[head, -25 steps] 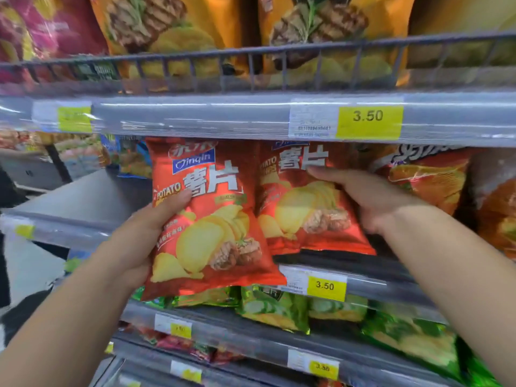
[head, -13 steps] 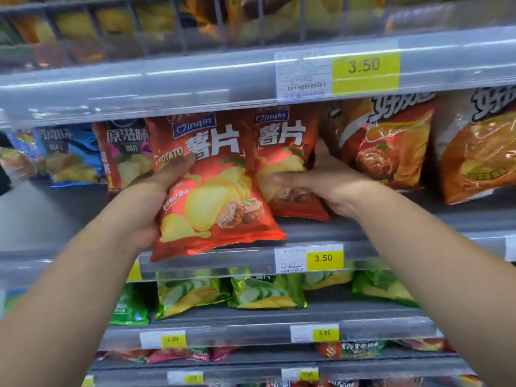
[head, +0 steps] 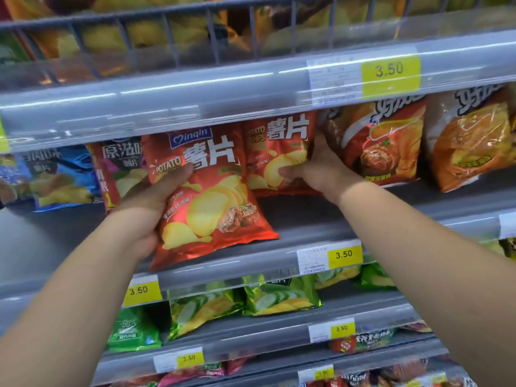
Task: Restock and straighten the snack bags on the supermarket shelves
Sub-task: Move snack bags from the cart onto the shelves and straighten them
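Red chip bags (head: 212, 196), green bags (head: 279, 296) below (yellow price tags (head: 390, 72)).

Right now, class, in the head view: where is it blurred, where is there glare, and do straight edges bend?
Head view: blur smears the wire rack up top; print reads clearly on the front red bag in the left hand and the rear red bag in the right hand; glare streaks the shelf-edge strip; shelf lines curve, wide-angle.

Front red bag (head: 206, 196): "inqin", "POTATO". Behind it, rear red bag (head: 276, 152): "CHIPS". Yellow shelf tags (head: 390, 75): "3.50".
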